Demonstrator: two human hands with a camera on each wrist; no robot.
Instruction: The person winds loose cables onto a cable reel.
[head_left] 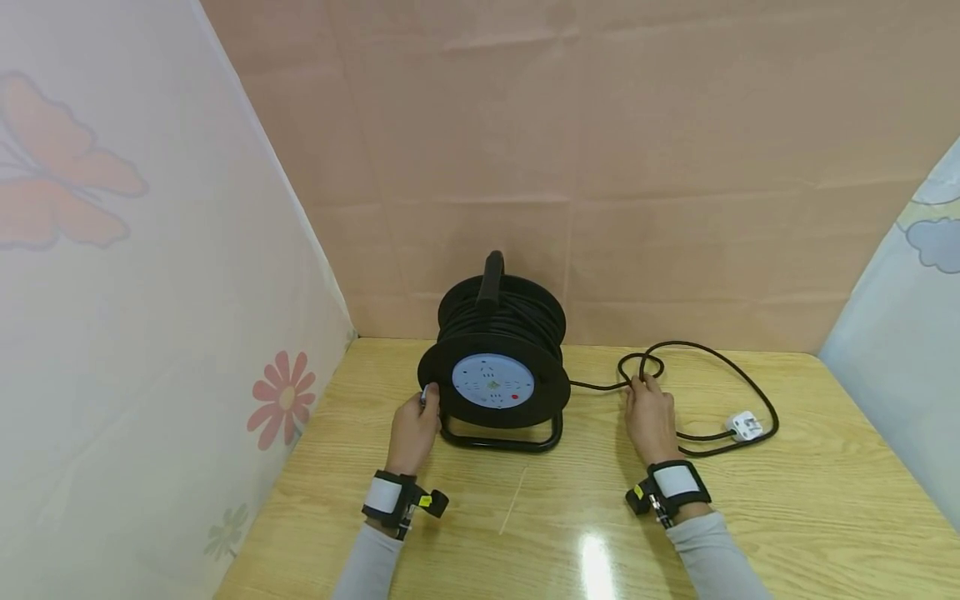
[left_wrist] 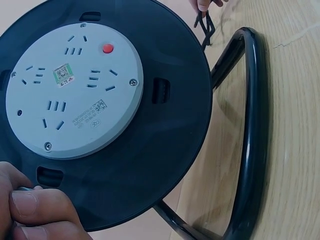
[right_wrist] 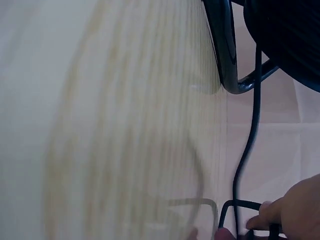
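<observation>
Standing upright, cable reel (head_left: pixel 493 343), socket panel (head_left: pixel 492 381) facing front, axis front-to-back, cord (head_left: pixel 600 387) rightward

The head camera looks forward and down from high up, seeing the whole reel (head_left: pixel 491 379) and much of the worktop (head_left: pixel 585 475). The left wrist camera (head_left: pixel 437 503) faces the reel's front, very close and tipped sideways. The right wrist camera (head_left: pixel 637 500), sideways too, looks across the worktop. All three see the black stand (head_left: pixel 501 446).
</observation>
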